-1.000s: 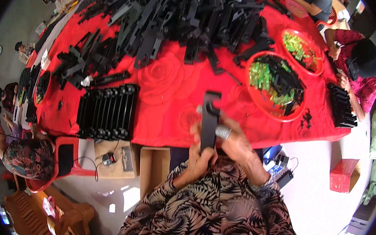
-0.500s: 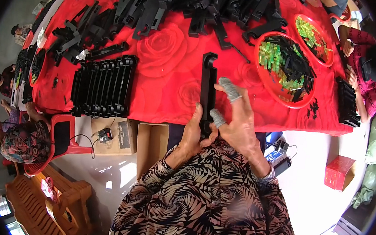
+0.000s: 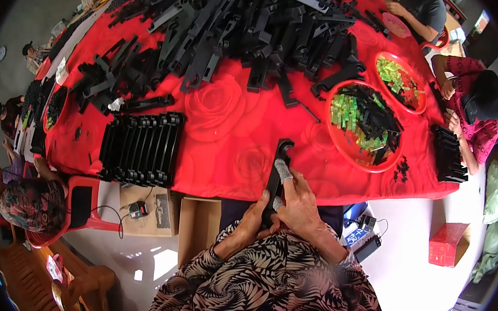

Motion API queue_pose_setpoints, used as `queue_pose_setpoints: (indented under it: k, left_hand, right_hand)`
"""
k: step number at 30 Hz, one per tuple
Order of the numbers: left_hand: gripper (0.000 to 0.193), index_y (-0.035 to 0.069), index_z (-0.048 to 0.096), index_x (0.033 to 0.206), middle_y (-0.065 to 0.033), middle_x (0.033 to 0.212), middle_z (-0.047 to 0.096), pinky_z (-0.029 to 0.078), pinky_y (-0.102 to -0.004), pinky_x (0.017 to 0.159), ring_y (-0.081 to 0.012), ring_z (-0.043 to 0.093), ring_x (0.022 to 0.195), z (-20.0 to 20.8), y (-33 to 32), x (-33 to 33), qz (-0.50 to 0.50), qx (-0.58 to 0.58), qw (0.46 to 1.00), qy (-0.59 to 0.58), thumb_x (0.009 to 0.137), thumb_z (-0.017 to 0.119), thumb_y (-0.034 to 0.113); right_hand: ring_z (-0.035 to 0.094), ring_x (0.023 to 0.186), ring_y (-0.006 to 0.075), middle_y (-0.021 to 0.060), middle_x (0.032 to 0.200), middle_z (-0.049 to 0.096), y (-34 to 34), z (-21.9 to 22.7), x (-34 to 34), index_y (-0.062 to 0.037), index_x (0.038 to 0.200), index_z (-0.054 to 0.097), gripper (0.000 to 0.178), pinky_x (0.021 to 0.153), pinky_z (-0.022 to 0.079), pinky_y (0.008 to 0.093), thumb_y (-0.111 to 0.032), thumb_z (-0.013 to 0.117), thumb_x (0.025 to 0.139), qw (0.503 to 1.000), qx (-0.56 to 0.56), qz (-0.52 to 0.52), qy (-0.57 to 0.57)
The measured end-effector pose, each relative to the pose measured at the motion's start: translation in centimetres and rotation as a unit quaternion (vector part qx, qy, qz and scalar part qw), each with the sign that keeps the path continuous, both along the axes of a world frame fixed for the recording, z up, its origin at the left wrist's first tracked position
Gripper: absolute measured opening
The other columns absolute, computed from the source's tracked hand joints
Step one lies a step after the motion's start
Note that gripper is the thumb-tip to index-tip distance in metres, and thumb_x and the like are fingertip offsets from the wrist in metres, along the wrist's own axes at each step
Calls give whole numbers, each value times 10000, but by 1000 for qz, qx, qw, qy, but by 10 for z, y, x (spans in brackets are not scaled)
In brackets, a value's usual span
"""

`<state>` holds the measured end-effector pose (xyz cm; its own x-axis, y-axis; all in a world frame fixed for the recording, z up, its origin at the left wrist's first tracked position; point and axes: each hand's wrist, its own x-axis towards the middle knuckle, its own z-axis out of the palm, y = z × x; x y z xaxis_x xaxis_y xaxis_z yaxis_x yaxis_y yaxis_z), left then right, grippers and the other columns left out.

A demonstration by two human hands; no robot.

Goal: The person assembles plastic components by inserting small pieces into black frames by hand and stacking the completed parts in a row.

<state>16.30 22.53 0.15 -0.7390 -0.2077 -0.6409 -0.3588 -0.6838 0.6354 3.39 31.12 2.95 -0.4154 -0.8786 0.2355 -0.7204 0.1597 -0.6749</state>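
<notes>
A long, narrow black plastic part (image 3: 281, 158) with a rounded, hooked far end stands out from my lap toward the table edge. My left hand (image 3: 247, 229) is closed around its near end, thumb along the left side. Grey wraps cover the thumb and index finger of my right hand (image 3: 302, 212), which lies against the part's right side. That index finger presses along the part's upper face, and the thumb touches it lower down. The part's near end is hidden behind my fingers.
A red flowered tablecloth (image 3: 219, 153) covers the table. Similar parts form a big pile (image 3: 242, 30) at the back and a neat row (image 3: 141, 147) at left. Red baskets (image 3: 359, 165) at right hold yellow-green and black pieces. Co-workers sit at both sides, one in a pink shirt (image 3: 490, 138).
My right hand has come in from being spread beside the part to grip it, index finger now on its far section. The view has tilted, showing more of the far table.
</notes>
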Motion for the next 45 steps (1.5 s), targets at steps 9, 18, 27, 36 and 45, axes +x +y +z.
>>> queue_pose_setpoints:
  k: [9, 18, 27, 36, 45]
  left_hand:
    - [574, 81, 590, 979, -34, 594, 564, 279, -241, 339, -122, 439, 383, -12, 0, 4, 42, 39, 998, 8, 1015, 321, 587]
    - [695, 49, 558, 809, -76, 484, 497, 230, -266, 311, -143, 343, 309, -12, 2, 6, 16, 40, 999, 8, 996, 263, 650]
    - [678, 48, 550, 815, -75, 489, 496, 219, -263, 306, -138, 337, 308, -13, -4, 7, 16, 28, 998, 47, 998, 281, 642]
    - [684, 39, 547, 819, -62, 491, 489, 221, -237, 301, -107, 340, 317, 1, -2, 10, -9, 4, 1000, 15, 991, 297, 651]
    - [592, 38, 551, 888, -54, 547, 527, 218, -254, 315, -109, 366, 343, -9, -5, 12, 13, -22, 999, 30, 1006, 350, 582]
  right_hand:
    - [517, 1105, 480, 347, 1232, 482, 0, 8, 2, 75, 1317, 421, 802, 973, 433, 497, -65, 719, 586, 996, 28, 15, 84]
    - [589, 837, 372, 227, 951, 619, -2, 2, 3, 64, 1287, 530, 705, 729, 505, 453, -44, 672, 605, 996, -10, -9, 85]
    - [618, 753, 281, 141, 878, 658, -6, 6, -6, 56, 1353, 470, 784, 639, 529, 372, -78, 697, 615, 989, -14, 24, 145]
    - [627, 741, 260, 148, 886, 661, -1, 4, -7, 50, 1353, 468, 773, 623, 524, 364, -116, 694, 632, 985, -6, 45, 166]
    - [625, 677, 319, 153, 756, 613, -4, 8, 5, 10, 1373, 485, 768, 603, 501, 422, -89, 757, 661, 991, -14, -4, 133]
